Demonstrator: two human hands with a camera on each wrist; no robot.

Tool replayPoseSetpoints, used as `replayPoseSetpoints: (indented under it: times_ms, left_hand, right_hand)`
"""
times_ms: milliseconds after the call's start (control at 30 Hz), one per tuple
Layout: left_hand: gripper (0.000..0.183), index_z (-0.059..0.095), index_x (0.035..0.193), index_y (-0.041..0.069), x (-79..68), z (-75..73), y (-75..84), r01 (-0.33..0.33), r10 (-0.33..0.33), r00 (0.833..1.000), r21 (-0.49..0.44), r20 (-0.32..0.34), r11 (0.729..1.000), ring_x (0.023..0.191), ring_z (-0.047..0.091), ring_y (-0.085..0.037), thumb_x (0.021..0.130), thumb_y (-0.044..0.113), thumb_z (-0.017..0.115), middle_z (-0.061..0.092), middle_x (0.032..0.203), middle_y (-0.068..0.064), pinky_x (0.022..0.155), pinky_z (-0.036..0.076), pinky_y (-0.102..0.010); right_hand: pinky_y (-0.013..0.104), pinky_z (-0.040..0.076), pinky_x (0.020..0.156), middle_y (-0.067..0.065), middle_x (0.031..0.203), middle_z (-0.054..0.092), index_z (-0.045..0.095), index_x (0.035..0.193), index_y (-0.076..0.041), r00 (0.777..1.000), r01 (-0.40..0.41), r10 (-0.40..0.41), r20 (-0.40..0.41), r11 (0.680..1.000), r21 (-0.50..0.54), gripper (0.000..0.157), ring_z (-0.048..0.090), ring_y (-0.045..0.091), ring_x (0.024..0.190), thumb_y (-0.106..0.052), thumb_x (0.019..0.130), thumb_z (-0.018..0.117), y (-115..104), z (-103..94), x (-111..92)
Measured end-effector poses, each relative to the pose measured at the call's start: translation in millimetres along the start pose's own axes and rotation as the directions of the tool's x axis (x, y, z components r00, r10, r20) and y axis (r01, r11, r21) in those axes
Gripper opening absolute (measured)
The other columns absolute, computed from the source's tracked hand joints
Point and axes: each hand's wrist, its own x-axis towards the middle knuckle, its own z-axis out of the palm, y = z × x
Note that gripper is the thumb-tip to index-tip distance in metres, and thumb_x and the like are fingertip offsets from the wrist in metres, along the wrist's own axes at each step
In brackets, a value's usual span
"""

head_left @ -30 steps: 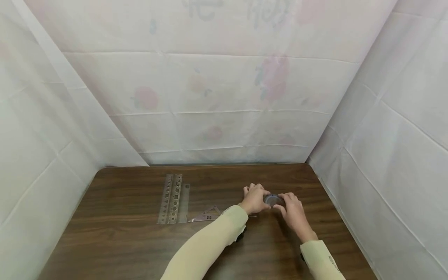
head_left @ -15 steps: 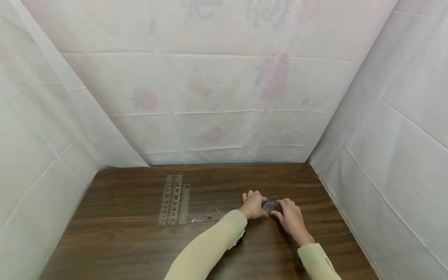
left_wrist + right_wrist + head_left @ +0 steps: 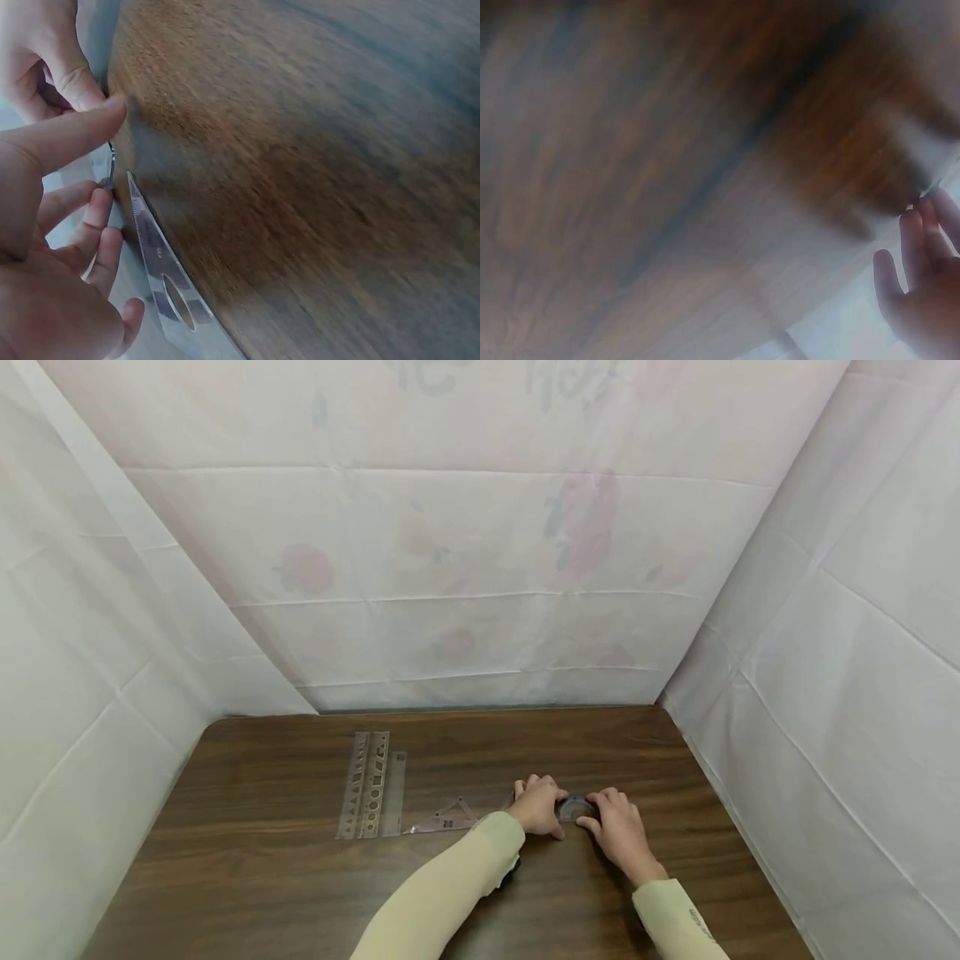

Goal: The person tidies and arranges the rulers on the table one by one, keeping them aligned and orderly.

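A clear semicircular protractor [image 3: 576, 810] lies between my two hands at the right of the table. My left hand [image 3: 536, 804] holds its left edge between thumb and fingers; in the left wrist view the fingertips meet the protractor [image 3: 106, 165] edge. From the other side, my right hand [image 3: 618, 828] pinches the right edge with thumb and forefinger. In the right wrist view, only part of the right hand [image 3: 926, 277] shows, at the right border. A transparent set square [image 3: 171, 281] points its tip toward the left hand; in the head view the left arm mostly hides it.
Left of the hands lies a pinkish set square [image 3: 444, 821]. Beyond it stand side by side two stencil rulers [image 3: 372, 802] and a plain clear ruler [image 3: 393, 797], on the dark wood table [image 3: 262, 877]. White cloth [image 3: 480, 560] walls off the back and sides.
Both hands and the protractor have moved a little left and toward the body, closer to the set squares. Both hands stay at its edges. The rulers have not moved.
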Motion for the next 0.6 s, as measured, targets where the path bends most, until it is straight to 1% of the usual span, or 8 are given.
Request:
replayPoseSetpoints:
  times_ms: [100,233,400,600]
  left_hand:
    - [0.074,0.065,0.141,0.018,0.6,3.8,-3.8,-0.007,0.007,1.0,0.03,0.005,1.0,0.109,0.045,-0.016,0.074,0.027,0.095,0.06,0.13,0.003,0.093,0.027,-0.037]
    - [0.078,0.062,0.144,0.019,0.9,4.0,-5.0,-0.022,0.022,1.0,0.049,0.012,0.999,0.116,0.046,-0.017,0.074,0.029,0.095,0.057,0.134,0.004,0.094,0.027,-0.037]
    - [0.078,0.061,0.145,0.018,-1.1,3.1,-5.7,-0.034,0.034,0.999,0.052,0.009,0.998,0.12,0.047,-0.017,0.075,0.03,0.094,0.057,0.136,0.004,0.095,0.028,-0.037]
    - [0.077,0.061,0.144,0.019,-3.6,5.4,-8.8,-0.043,0.044,0.999,0.071,-0.008,0.997,0.121,0.048,-0.018,0.076,0.031,0.093,0.057,0.135,0.004,0.095,0.029,-0.037]
  right_hand:
    - [0.055,0.046,0.098,0.015,0.119,0.061,0.067,0.124,-0.001,1.0,-0.003,0.003,0.002,1.0,0.006,0.046,0.056,0.034,0.109,-0.032,0.093,0.077,-0.9,0.8,-0.9]
    - [0.056,0.044,0.102,0.015,0.122,0.06,0.066,0.127,-0.001,1.0,-0.018,0.018,0.011,1.0,-0.002,0.047,0.055,0.035,0.113,-0.033,0.093,0.076,-0.2,0.2,-0.1]
    - [0.057,0.044,0.103,0.016,0.124,0.06,0.066,0.128,-0.001,0.999,-0.029,0.03,0.018,1.0,-0.005,0.048,0.055,0.036,0.115,-0.033,0.093,0.076,-0.6,0.7,-0.5]
    - [0.058,0.044,0.102,0.016,0.123,0.06,0.066,0.127,0.0,1.0,-0.027,0.027,0.007,1.0,0.0,0.048,0.055,0.036,0.114,-0.031,0.092,0.077,-3.1,2.3,-1.7]
